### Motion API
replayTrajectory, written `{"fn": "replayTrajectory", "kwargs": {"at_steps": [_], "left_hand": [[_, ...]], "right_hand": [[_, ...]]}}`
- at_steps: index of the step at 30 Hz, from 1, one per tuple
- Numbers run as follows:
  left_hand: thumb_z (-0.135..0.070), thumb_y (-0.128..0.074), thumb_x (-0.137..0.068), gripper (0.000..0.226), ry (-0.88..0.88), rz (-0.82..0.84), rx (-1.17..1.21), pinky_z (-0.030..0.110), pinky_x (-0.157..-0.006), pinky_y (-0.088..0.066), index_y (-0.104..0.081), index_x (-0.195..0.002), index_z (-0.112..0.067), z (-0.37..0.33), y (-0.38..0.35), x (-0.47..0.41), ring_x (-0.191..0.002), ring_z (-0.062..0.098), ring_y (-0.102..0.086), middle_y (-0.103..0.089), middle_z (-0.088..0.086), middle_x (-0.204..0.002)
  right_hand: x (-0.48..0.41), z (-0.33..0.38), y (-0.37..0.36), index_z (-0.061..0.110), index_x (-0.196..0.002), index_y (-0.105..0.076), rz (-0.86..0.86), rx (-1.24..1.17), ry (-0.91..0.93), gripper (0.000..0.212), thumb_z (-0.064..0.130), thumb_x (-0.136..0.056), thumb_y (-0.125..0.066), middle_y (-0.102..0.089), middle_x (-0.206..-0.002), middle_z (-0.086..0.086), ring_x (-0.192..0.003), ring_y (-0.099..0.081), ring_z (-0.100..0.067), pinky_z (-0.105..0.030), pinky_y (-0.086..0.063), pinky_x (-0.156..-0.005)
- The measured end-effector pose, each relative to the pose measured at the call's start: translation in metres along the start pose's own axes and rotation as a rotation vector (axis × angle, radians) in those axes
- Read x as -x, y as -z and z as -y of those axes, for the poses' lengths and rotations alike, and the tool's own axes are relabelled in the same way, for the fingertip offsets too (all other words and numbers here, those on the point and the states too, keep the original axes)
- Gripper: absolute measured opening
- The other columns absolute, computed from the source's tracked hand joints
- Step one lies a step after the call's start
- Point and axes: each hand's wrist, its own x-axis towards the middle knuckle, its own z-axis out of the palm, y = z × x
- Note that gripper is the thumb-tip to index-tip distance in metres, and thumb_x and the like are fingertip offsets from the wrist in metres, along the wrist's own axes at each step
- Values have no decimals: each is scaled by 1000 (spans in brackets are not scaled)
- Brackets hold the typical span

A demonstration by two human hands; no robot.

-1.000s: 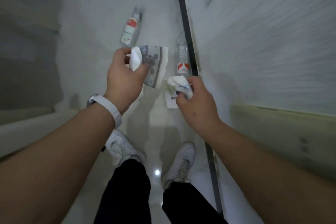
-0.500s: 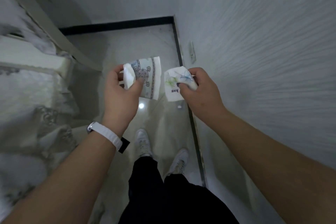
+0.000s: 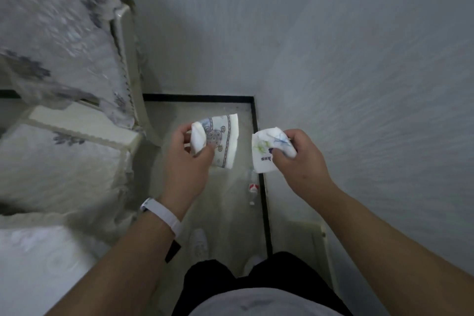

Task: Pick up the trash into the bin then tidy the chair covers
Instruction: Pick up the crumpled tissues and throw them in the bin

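Observation:
My left hand [image 3: 188, 165] pinches a crushed paper cup with a blue ornamental print [image 3: 221, 140] between thumb and fingers. My right hand [image 3: 298, 161] grips a second crumpled white paper cup with green and blue scribbles [image 3: 264, 154]. Both cups hang at chest height over the pale floor, about a hand's width apart. A plastic bottle with a red label [image 3: 252, 188] lies on the floor below them, against the black floor strip. No bin is in view.
A chair with a grey floral cover [image 3: 59, 41] stands at the left, its cream frame [image 3: 128, 59] close to my left hand. A white cushion [image 3: 38, 272] fills the lower left. A textured white wall [image 3: 359, 59] runs along the right.
My view has swung along the floor: the two bottles once ahead are gone from there, one now lies below my hands. The covered chair has come in at the left. Both hands keep their cups.

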Motion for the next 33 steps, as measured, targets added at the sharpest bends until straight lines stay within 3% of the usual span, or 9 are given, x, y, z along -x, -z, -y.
{"fn": "replayTrajectory", "kwargs": {"at_steps": [2, 4, 10, 12, 14, 16, 20, 30, 33], "left_hand": [[-25, -75, -84, 41, 11, -60, -26, 30, -76, -56, -52, -110, -47, -5, 13, -5, -90, 0, -64, -65, -22, -100], [-19, -75, -84, 41, 26, -117, -21, 37, -83, -57, -52, -113, -37, -13, 22, -8, -94, 8, -64, -64, -16, -103], [-15, -73, -86, 40, 70, -322, -41, 22, -74, -53, -51, -114, -32, -37, 42, 1, -93, 8, -64, -63, -13, -102], [-17, -74, -86, 40, 88, -421, -43, 28, -77, -56, -52, -114, -35, -41, 50, 9, -93, 10, -64, -63, -12, -104], [-19, -75, -85, 39, 106, -519, -49, 36, -80, -57, -52, -109, -41, -45, 59, 19, -93, 13, -65, -64, -12, -104], [-19, -75, -85, 38, 124, -624, -51, 36, -81, -57, -52, -103, -44, -48, 70, 32, -94, 13, -65, -62, -14, -103], [-22, -75, -86, 37, 173, -825, -29, 34, -77, -57, -54, -113, -35, -50, 92, 74, -95, 13, -66, -63, -12, -105], [-22, -72, -89, 36, 291, -1362, 91, 36, -76, -58, -53, -118, -31, -16, 144, 260, -94, 12, -65, -63, -8, -107], [-21, -72, -88, 37, 293, -1507, 147, 34, -78, -57, -52, -116, -33, 3, 147, 328, -96, 12, -64, -62, -11, -106]], "right_hand": [[-5, 13, -2, 30, -97, -56, 32, 0, 20, 13, 22, -89, -63, -62, -82, 10, -65, -54, -2, -19, -41, -54], [-13, 22, -6, 30, -96, -55, 63, 10, 55, 13, 22, -90, -63, -61, -84, 10, -68, -54, -2, -18, -40, -54], [-48, 54, -25, 30, -100, -57, 230, -27, 181, 17, 21, -88, -65, -63, -90, 12, -75, -58, -2, -18, -41, -57], [-57, 68, -35, 30, -100, -59, 322, -41, 239, 17, 20, -87, -65, -64, -87, 12, -72, -59, -2, -16, -43, -54], [-64, 83, -44, 30, -99, -60, 394, -45, 303, 17, 20, -87, -65, -65, -84, 12, -73, -60, -4, -23, -50, -61], [-66, 99, -53, 34, -97, -59, 488, -37, 373, 17, 22, -87, -65, -65, -82, 16, -73, -61, -4, -29, -54, -63], [-57, 128, -78, 35, -98, -58, 676, -24, 478, 16, 25, -88, -65, -64, -85, 18, -76, -62, -5, -34, -54, -65], [102, 178, -156, 32, -104, -56, 1125, 129, 905, 18, 26, -89, -63, -62, -88, 13, -73, -58, -3, -17, -43, -58], [169, 175, -166, 33, -102, -55, 1228, 176, 1008, 16, 27, -90, -63, -63, -86, 10, -69, -57, -9, -20, -42, -55]]}}
